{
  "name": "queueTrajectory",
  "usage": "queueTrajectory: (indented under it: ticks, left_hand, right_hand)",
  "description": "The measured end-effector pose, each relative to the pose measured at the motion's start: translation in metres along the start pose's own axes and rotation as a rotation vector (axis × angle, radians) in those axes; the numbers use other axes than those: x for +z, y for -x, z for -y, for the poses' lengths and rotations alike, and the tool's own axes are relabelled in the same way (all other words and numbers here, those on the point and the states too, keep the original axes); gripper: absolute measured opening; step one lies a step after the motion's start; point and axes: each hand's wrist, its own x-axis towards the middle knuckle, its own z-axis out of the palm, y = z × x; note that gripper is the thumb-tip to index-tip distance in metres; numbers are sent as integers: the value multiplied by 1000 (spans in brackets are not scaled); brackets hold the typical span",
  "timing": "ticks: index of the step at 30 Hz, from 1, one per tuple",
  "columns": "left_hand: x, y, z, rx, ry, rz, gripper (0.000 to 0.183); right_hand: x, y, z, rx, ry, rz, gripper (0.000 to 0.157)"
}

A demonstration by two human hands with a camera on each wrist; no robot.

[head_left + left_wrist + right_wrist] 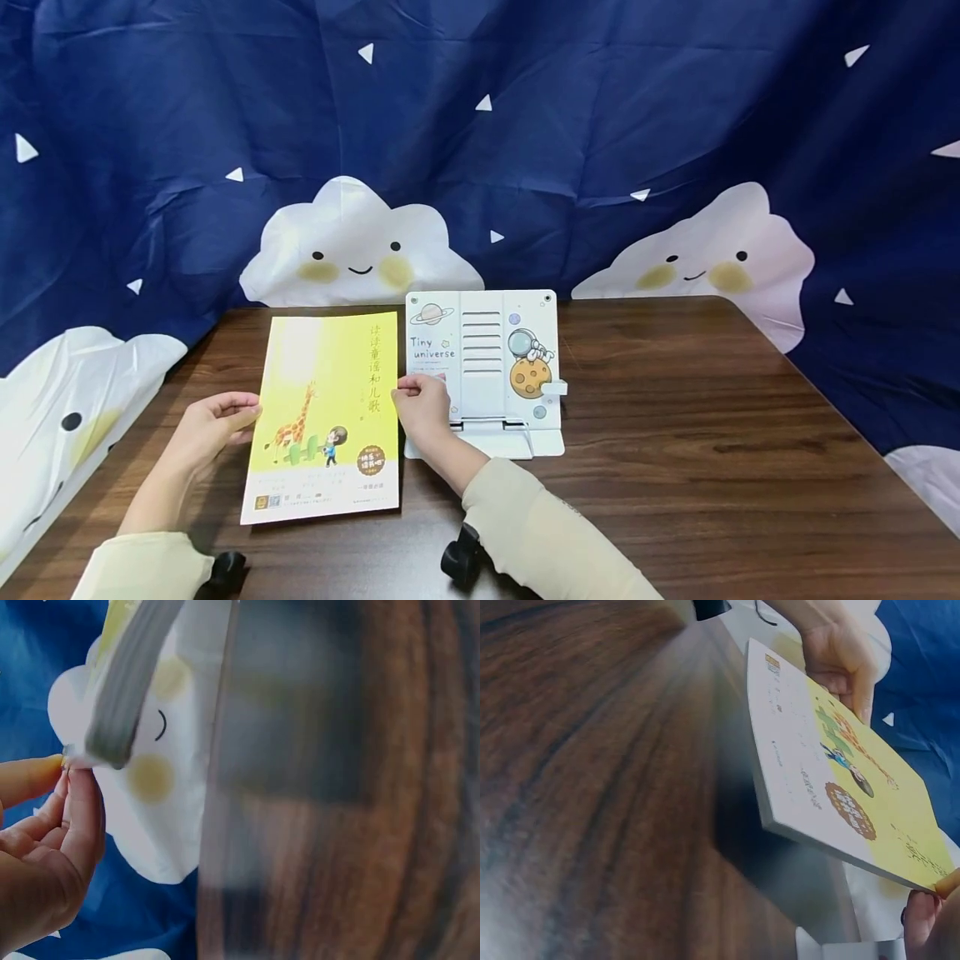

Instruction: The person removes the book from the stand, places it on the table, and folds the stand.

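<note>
Both sides of the yellow nursery rhyme book [326, 400] are pinched, one by my left hand [217, 429] and one by my right hand [426, 410]. It is up off the table [712, 417], just left of the white "Tiny universe" book stand [482, 393]. I think I'm at the carrying step, so the next move needs both hands to go together so the book won't tip

White glare washes the upper left of the book [326, 417] in the bright, fairly sharp head view; the left wrist view is dimmer, its table [337, 870] blurred and softly reflective.
</note>
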Motion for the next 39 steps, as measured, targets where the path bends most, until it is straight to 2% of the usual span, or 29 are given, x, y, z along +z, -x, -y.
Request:
queueTrajectory:
  ticks: [3, 7, 10, 12, 17, 26, 30, 35, 39]
  left_hand:
    - [-8, -5, 14, -24, 56, 15, 26]
    - [-11, 2, 7, -51, 131, 59, 13]
    - [-15, 1, 13, -48, 171, 75, 10]
    - [-16, 0, 18, -68, 181, 62, 11]
    - [-16, 1, 19, -91, 132, 34, 17]
    - [-22, 1, 19, -119, 61, 34, 25]
    - [-22, 2, 18, -141, 48, 23, 19]
    - [-17, 8, 6, -167, 1, 7, 18]
    - [-11, 13, -6, -176, -93, -4, 30]
  right_hand:
    - [5, 3, -4, -8, -12, 0, 5]
    - [11, 7, -8, -10, -20, 0, 4]
    - [14, 9, -12, -23, -12, -3, 4]
    - [16, 10, -14, -35, 1, -3, 4]
    - [20, 10, -19, -35, 22, 10, 4]
    - [29, 11, -22, -34, 39, 42, 4]
    - [32, 9, -24, -43, 66, 61, 4]
    - [35, 9, -26, -71, 116, 76, 6]
    - [37, 8, -28, -38, 135, 91, 7]
